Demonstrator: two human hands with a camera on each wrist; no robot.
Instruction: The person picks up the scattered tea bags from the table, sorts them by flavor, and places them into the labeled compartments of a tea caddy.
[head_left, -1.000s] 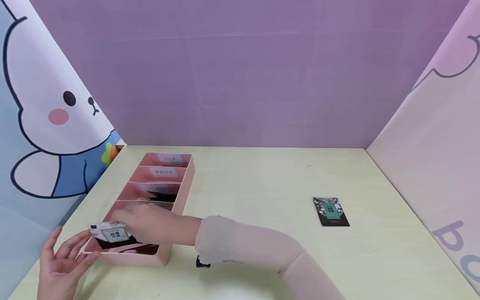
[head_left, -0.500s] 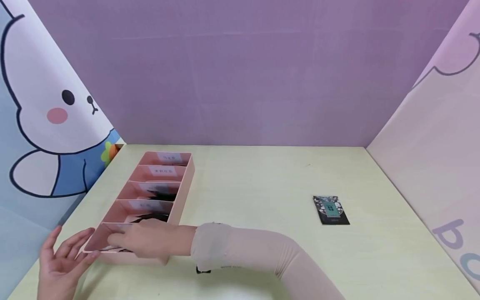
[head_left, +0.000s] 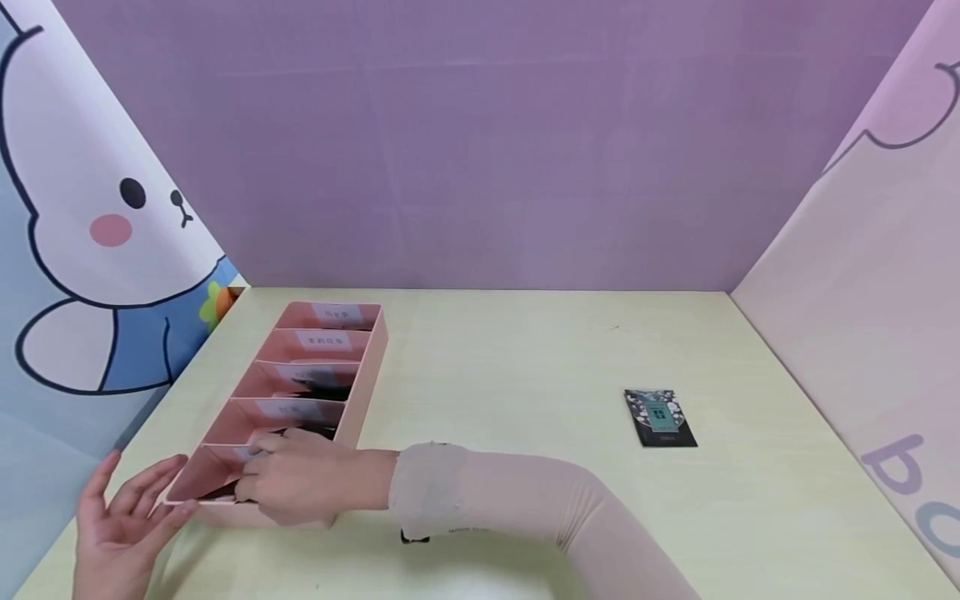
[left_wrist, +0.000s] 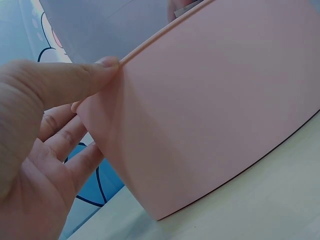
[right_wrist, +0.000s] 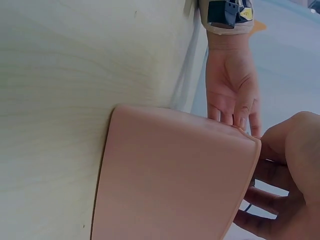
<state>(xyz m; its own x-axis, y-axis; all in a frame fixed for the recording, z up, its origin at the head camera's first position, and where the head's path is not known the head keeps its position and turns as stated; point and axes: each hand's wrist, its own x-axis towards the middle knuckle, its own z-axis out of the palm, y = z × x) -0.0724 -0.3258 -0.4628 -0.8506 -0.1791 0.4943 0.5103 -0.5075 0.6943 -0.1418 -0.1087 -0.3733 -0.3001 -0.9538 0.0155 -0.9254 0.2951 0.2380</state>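
Observation:
A long pink divided box (head_left: 363,408) stands on the left of the table, with white labels at its dividers. At its near left corner my left hand (head_left: 127,525) holds the rim, thumb on the front edge and fingers along the side wall. My right hand (head_left: 296,477) reaches into the nearest compartment, fingers bent down over the rim. Beside those fingers shows a dark flat packet (head_left: 219,493). The right wrist view has the right hand's fingers (right_wrist: 260,200) going behind the box wall; their tips are hidden, so whether they grip a packet cannot be seen.
Dark packets (head_left: 326,390) lie in compartments farther back. A single black floral packet with a green label (head_left: 661,418) lies flat on the right of the table. A small black object (head_left: 414,537) shows under the right sleeve. Printed panels enclose the table's sides and back.
My right hand has lowered a black-and-white packet into the nearest compartment, and its fingers have since shifted there. The left hand stays at the box corner.

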